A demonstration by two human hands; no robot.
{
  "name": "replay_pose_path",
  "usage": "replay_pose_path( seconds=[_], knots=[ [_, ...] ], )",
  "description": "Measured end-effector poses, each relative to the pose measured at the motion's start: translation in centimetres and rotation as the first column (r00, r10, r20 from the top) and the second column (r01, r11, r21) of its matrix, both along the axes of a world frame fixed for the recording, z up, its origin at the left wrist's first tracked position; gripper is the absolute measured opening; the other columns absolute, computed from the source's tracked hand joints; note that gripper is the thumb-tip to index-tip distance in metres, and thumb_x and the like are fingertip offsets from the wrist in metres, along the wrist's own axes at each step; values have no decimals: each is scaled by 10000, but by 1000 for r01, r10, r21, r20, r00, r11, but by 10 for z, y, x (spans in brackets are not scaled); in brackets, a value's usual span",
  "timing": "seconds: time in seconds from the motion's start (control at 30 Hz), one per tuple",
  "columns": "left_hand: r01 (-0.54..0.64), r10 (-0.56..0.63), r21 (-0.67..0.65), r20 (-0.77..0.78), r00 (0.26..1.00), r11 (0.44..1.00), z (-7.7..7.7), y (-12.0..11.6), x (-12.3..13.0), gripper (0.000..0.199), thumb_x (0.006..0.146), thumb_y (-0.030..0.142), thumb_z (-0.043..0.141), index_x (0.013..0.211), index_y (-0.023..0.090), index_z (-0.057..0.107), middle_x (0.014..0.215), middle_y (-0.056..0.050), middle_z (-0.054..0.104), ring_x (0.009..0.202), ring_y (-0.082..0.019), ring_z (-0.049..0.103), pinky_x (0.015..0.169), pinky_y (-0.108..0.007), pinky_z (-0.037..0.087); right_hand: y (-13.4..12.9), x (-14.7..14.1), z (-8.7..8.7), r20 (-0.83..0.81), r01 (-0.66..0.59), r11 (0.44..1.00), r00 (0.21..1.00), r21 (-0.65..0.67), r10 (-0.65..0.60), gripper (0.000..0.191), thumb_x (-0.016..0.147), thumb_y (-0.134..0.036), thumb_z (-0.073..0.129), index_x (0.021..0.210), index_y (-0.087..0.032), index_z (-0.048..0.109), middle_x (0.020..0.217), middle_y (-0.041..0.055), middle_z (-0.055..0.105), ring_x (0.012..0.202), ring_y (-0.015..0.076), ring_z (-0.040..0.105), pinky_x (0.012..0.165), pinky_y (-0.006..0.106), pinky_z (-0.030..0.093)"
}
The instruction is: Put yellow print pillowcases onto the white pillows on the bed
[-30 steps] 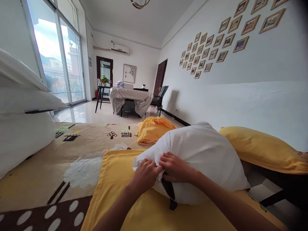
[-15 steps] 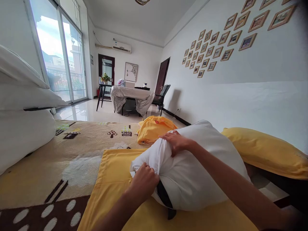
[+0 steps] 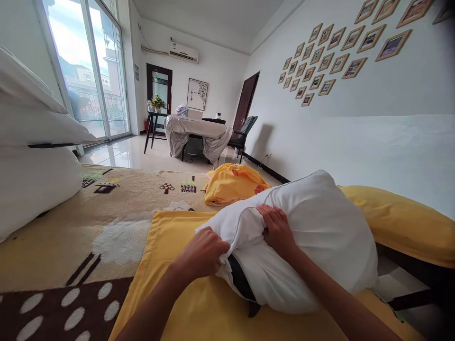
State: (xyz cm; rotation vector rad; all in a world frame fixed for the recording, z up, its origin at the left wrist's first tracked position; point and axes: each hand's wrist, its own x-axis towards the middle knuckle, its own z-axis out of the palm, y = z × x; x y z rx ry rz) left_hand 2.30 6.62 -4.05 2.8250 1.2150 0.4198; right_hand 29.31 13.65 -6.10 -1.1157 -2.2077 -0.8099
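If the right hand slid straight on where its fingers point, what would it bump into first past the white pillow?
Probably the yellow cloth bundle, beyond the white pillow under the right hand; the gap's depth is unclear.

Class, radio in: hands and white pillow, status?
Left hand gripping white pillow; right hand resting against it. Pillow atop yellow cloth. Dark strip close by left hand.

left hand (image 3: 204, 253) drawing toward the white pillow's (image 3: 323, 241) left end, right hand (image 3: 279, 229) spreading away from it rightward, a widening stretch of white cloth showing between them, black strip (image 3: 241, 282) emerging more, ceiling lamp slipping out of view
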Motion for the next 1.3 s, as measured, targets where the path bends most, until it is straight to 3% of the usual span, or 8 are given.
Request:
replay_pose_path(
  seconds=[0.13, 0.27, 0.5, 0.73, 0.9, 1.03, 1.2, 1.3],
  knots=[
    [-5, 5, 15, -28, 1000, 1000, 0, -3, 5, 118, 639, 70, 547, 624, 186, 532, 645, -47, 625, 654, -202, 590, 674, -324, 387, -36, -12, 22, -26, -280, 958, 960, -55, 279, 365, 836, -102, 437, 1163, -190, 570, 1221, 131, 578, 1152, 248, 513, 948, 430, 371],
    [1, 0, 21, -53, 999, 1000, 1, -3, 9, 117, 682, 69, 529, 686, 180, 568, 663, -51, 620, 679, -197, 582, 700, -331, 393, -57, -36, 35, -55, -436, 706, 868, -558, 493, 342, 883, -111, 427, 1161, -218, 596, 1105, 72, 661, 1020, 169, 591, 895, 318, 444],
    [66, -64, 102, -28, 998, 993, -5, 0, 13, 126, 696, 59, 510, 675, 181, 530, 756, -29, 592, 780, -176, 536, 684, -319, 344, -9, -32, 10, -63, -222, 438, 935, -871, 350, 312, 926, -241, 411, 1049, -224, 697, 1099, 44, 690, 977, 213, 638, 903, 355, 460],
    [83, -90, 136, 43, 995, 987, 7, -4, 3, 164, 688, 41, 487, 611, 181, 450, 685, -3, 532, 712, -144, 493, 680, -306, 327, 12, 1, -7, -327, -369, 278, 926, -887, 186, 334, 913, -354, 440, 1053, -214, 709, 1093, 39, 693, 1051, 219, 611, 986, 368, 422],
    [43, -70, 144, 186, 980, 989, 3, 3, -2, 172, 678, 65, 494, 575, 182, 422, 679, 1, 511, 702, -139, 476, 684, -284, 334, 4, 0, -4, -397, -418, 346, 908, -840, 135, 332, 888, -345, 471, 1058, -196, 714, 1073, 53, 701, 1020, 222, 627, 954, 369, 448],
    [3, -27, 48, 511, 859, 999, -12, 18, -5, 140, 615, 60, 537, 593, 177, 464, 812, -6, 577, 776, -140, 518, 725, -239, 378, -5, -9, 24, -397, -419, 400, 907, -815, 140, 323, 869, -382, 505, 1007, -188, 723, 1027, 49, 715, 953, 219, 650, 885, 354, 491],
    [98, 55, -156, 755, 653, 983, -26, 30, -6, 134, 586, 44, 520, 557, 166, 474, 960, -20, 668, 887, -183, 589, 767, -229, 416, -49, -39, 41, -263, -229, 816, 960, -531, 99, 345, 860, -381, 506, 1095, -183, 665, 1089, 85, 687, 985, 247, 630, 883, 396, 477],
    [85, 95, -196, 755, 648, 977, -29, 31, -4, 92, 605, 78, 516, 628, 163, 544, 825, 1, 655, 817, -180, 574, 762, -241, 415, -81, -61, 14, 79, -129, 933, 983, -337, 164, 724, 772, -286, 591, 1434, -129, 340, 1425, 146, 426, 1269, 311, 432, 987, 456, 391]
  ],
)
